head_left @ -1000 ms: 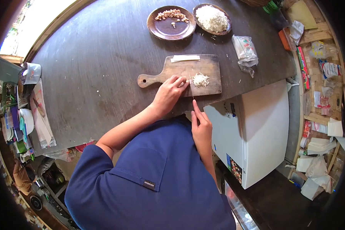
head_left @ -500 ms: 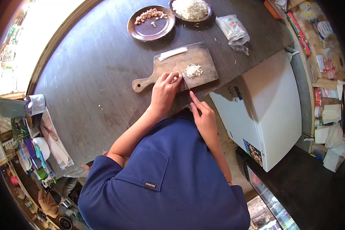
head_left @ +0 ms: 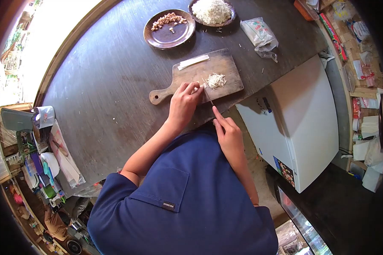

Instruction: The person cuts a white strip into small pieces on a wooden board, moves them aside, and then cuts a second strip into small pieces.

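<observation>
A wooden cutting board (head_left: pixel 179 78) with a handle lies near the table's front edge. On it my left hand (head_left: pixel 184 104) has its fingers curled over a pale strip (head_left: pixel 195 89), mostly hidden beneath them. My right hand (head_left: pixel 231 132) is closed around the handle of a knife (head_left: pixel 210 98), the index finger stretched along it. The blade rests against the strip, just right of my left fingertips. To the right of the blade is a small heap of thin white shreds (head_left: pixel 216 80). Uncut white strips (head_left: pixel 193 62) lie along the board's far side.
Beyond the board stand a brown plate (head_left: pixel 170 40) with small brown pieces and a bowl (head_left: pixel 233 16) heaped with white shreds. A plastic bag (head_left: pixel 259 36) lies to their right. A white chest freezer (head_left: pixel 310 140) is at right; utensils (head_left: pixel 42 123) stand at left.
My right hand and the knife have drawn back slightly toward my body. The left hand keeps its place on the strip. The whole view has shifted a little.
</observation>
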The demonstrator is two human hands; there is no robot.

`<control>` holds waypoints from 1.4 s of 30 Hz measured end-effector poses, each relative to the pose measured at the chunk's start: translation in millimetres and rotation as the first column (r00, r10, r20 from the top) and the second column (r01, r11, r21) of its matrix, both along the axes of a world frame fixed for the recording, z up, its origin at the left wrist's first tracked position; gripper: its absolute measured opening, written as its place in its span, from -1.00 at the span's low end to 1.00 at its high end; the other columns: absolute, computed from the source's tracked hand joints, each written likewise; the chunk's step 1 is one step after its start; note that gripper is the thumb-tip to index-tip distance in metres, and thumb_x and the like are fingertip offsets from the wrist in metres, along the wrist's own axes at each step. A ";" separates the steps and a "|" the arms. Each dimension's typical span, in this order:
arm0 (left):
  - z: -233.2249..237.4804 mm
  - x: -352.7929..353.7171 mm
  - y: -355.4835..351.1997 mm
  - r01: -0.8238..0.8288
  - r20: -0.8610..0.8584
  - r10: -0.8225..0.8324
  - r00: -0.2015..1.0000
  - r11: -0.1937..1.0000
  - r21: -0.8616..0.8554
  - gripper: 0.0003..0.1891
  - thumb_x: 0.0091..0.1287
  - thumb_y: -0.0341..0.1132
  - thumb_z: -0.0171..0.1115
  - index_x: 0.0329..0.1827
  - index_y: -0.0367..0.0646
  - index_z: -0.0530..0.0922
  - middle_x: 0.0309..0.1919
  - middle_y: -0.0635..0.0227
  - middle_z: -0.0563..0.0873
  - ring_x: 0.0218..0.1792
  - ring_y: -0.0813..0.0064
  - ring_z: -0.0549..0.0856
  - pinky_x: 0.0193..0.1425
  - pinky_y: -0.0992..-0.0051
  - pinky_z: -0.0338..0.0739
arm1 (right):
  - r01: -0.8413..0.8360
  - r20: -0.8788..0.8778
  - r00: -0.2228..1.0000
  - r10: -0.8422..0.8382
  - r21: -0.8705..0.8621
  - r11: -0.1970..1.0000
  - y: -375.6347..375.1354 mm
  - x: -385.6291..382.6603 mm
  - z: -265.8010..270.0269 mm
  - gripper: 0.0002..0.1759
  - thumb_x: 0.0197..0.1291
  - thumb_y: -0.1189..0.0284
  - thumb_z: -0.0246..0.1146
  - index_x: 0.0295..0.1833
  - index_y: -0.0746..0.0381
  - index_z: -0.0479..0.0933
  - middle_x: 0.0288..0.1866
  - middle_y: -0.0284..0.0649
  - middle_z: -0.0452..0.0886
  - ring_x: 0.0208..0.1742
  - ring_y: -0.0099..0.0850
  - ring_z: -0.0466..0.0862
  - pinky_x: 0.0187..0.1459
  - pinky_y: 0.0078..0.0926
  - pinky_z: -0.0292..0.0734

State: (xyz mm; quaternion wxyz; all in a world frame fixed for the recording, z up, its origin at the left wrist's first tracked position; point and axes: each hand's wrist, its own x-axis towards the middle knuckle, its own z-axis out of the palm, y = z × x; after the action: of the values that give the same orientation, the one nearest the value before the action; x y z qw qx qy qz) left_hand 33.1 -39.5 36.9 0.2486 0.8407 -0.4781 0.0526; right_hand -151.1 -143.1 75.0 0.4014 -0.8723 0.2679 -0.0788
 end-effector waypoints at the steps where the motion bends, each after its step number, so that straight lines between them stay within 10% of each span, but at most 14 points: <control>1: -0.2 -0.9 -0.1 0.003 -0.001 -0.003 1.000 1.000 -0.001 -0.51 0.13 -0.52 0.39 0.19 -0.07 0.78 0.08 0.40 0.73 0.05 0.30 0.70 0.18 0.31 0.70 | -0.004 -0.014 1.000 0.004 -0.004 1.000 0.2 1.2 0.2 -0.47 0.57 0.35 0.30 0.57 -0.21 0.57 -0.25 -0.08 0.61 -0.28 -0.04 0.71 -0.17 -0.08 0.66; 42: -1.9 -6.1 1.6 -0.024 0.004 0.024 1.000 0.999 -0.027 -0.63 0.27 -0.41 0.30 0.15 -0.22 0.74 0.04 0.31 0.69 0.09 0.27 0.68 0.20 0.32 0.65 | -0.010 0.031 0.999 0.010 0.013 1.000 -2.8 15.1 -13.1 -0.49 0.57 0.34 0.31 0.56 -0.18 0.58 -0.28 -0.08 0.59 -0.30 -0.04 0.69 -0.18 -0.08 0.63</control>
State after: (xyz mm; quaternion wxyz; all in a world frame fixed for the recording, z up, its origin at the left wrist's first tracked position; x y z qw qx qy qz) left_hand 27.0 -37.9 35.0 0.2581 0.8429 -0.4677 0.0639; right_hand -136.0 -145.9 61.9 0.4113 -0.8698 0.2579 -0.0885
